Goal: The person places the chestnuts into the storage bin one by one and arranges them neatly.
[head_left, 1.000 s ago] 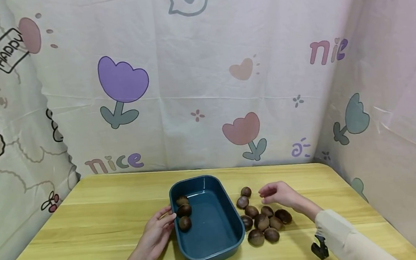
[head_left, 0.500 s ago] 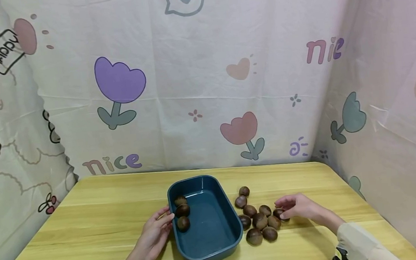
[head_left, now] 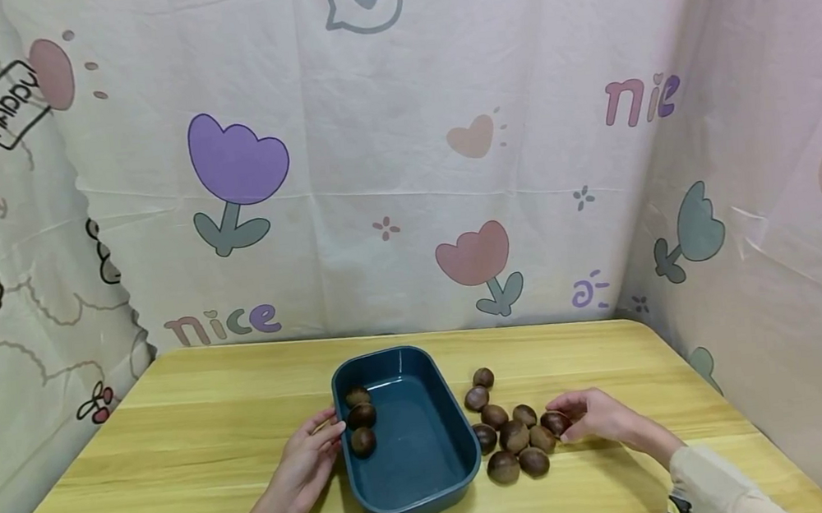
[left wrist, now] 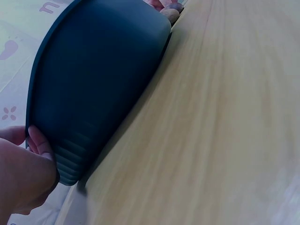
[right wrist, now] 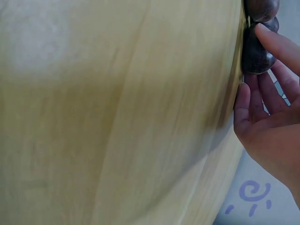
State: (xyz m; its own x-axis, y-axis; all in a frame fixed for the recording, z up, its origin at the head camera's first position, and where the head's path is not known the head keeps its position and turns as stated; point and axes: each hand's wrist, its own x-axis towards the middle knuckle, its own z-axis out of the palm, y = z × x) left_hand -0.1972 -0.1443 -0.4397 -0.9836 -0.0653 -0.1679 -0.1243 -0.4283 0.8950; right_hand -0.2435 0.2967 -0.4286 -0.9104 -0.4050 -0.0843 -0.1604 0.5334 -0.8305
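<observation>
My left hand grips the left rim of a dark blue rectangular box, thumb over the edge. From the left wrist, the box's outer wall fills much of the view. Three brown chestnuts lie inside along the left wall. Right of the box, my right hand has thumb and fingers around a dark chestnut at the right end of a loose cluster. The right wrist view shows thumb and fingertips on that glossy chestnut, close to the table.
Several more chestnuts sit bunched between the box and my right hand, a few close to the box's right wall. The light wooden table ends at a printed cloth backdrop behind and at the sides.
My right hand has moved right and down from above the far chestnuts to the rightmost one and closed its fingers around it. The left hand stays on the box.
</observation>
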